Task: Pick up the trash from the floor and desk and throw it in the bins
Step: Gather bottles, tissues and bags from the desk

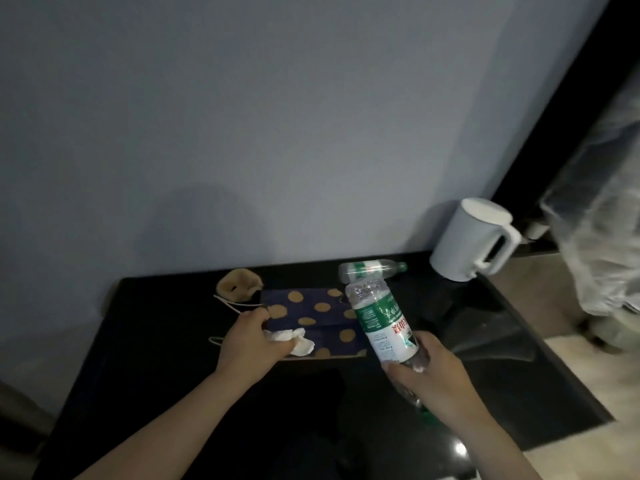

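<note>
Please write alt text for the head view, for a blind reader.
At a black desk, a person's right hand holds a clear plastic bottle with a green and white label, while the left hand grips crumpled white tissue over a flat navy paper bag with tan dots. Another clear bottle lies behind, near a white jug.

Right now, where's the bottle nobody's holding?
Head view, right of centre: the loose bottle lies on its side at the back of the black desk, just behind the held bottle in the right hand, left of the white kettle.
</note>
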`<state>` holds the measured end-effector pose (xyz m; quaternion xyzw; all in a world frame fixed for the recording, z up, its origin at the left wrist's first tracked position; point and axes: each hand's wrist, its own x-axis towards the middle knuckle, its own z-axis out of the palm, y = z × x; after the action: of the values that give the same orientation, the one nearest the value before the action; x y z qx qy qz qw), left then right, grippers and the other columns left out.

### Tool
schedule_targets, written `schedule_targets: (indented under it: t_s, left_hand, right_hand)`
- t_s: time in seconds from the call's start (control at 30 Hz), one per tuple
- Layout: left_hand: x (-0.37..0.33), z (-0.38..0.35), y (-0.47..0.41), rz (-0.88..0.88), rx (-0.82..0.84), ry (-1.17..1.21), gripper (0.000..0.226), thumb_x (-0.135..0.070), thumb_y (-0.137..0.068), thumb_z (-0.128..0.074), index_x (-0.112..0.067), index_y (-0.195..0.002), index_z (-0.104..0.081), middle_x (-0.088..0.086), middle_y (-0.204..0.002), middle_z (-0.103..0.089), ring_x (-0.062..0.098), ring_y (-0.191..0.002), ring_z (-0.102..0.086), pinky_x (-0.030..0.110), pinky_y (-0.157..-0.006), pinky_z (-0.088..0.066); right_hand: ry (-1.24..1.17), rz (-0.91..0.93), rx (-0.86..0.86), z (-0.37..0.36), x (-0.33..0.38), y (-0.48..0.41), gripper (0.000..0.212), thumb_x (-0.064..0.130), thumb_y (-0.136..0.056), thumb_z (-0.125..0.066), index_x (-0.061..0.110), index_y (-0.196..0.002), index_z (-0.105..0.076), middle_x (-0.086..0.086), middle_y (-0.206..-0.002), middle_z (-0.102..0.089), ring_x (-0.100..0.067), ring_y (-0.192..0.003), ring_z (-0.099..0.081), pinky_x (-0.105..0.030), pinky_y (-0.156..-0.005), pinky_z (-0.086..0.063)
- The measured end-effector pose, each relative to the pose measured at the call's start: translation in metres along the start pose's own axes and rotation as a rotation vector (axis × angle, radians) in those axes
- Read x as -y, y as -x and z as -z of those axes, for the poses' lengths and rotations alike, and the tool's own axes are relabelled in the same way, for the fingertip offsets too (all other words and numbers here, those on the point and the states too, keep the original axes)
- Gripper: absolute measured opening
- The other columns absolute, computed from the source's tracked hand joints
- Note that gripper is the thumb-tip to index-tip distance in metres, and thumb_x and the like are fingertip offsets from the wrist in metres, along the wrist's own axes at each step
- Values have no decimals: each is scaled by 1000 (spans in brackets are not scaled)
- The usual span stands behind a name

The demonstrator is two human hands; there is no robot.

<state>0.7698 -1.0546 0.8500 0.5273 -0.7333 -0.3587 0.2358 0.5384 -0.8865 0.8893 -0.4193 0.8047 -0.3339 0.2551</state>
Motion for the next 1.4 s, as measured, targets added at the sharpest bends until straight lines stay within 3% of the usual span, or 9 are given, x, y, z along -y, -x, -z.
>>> schedule_targets:
  t_s: [0.07, 0.2, 0.47, 0.6, 0.87, 1.03, 1.17, 1.27, 1.4]
  left_hand:
    - [-37, -20, 9, -77, 30, -8, 40, -45, -65, -80, -24, -92, -60, -4, -101, -59, 12, -91, -58, 35, -84, -51]
    - [-115, -64, 31, -273, 60, 18, 40, -48, -65, -80, -28, -93, -60, -11, -97, -60, 4, -88, -58, 25, -77, -49]
    - [-268, -151, 62, -574, 225, 122, 36, -58, -63, -74, -37, -89, -59, -16, -93, -64, -1, -87, -59, 25, -76, -51]
    - [-334, -203, 65, -644, 352, 168, 43, -63, -59, -71, -31, -86, -61, -14, -87, -66, -1, -80, -61, 28, -71, -53]
    - [-452, -308, 58, -770, 539, 289, 34, -52, -62, -79, -27, -75, -59, -11, -70, -64, -8, -67, -58, 11, -49, -40]
    - [-517, -369, 61, -849, 629, 359, 30, -40, -63, -84, -31, -80, -61, -14, -70, -66, -14, -70, -58, 3, -51, -39]
    - [-557, -424, 67, -889, 659, 360, 31, -46, -62, -83, -33, -80, -61, -17, -74, -67, -11, -71, -59, 9, -50, -41]
    - [-590, -475, 73, -913, 678, 335, 32, -52, -61, -80, -36, -81, -60, -29, -80, -65, -11, -71, -60, 14, -51, -39]
    - [-633, -547, 88, -931, 696, 317, 32, -53, -60, -80, -36, -78, -60, -33, -82, -64, -12, -71, -60, 18, -52, -39]
  right_hand:
    - [5, 1, -64, 36, -16, 18, 42, 41, -67, -82, 37, -97, -53, 14, -88, -68, 2, -78, -63, -23, -66, -52]
    - [5, -3, -217, 110, -47, 57, 40, 44, -66, -81, 40, -91, -49, 18, -89, -66, 6, -78, -61, -15, -57, -44]
    - [-60, -66, -592, 247, -105, 127, 39, 41, -67, -79, 43, -95, -53, 21, -93, -65, 3, -87, -60, -18, -63, -44]
    - [-34, -123, -708, 301, -132, 144, 47, 44, -68, -78, 44, -106, -49, 20, -99, -61, 0, -93, -58, -22, -68, -46]
    - [47, -250, -910, 393, -171, 155, 39, 44, -70, -78, 48, -92, -46, 19, -99, -59, -2, -94, -56, -25, -76, -51]
    - [88, -279, -1040, 448, -197, 156, 39, 43, -71, -77, 46, -95, -47, 21, -94, -58, 0, -91, -56, -23, -73, -49]
    - [85, -311, -1141, 489, -235, 160, 37, 44, -71, -77, 47, -93, -47, 17, -98, -59, -2, -92, -56, -23, -72, -49]
    - [84, -350, -1187, 524, -276, 163, 37, 46, -72, -77, 46, -94, -47, 13, -102, -58, -5, -92, -56, -29, -76, -52]
    - [46, -381, -1262, 577, -341, 168, 33, 50, -72, -77, 42, -91, -51, 14, -97, -61, 0, -83, -59, -20, -64, -47]
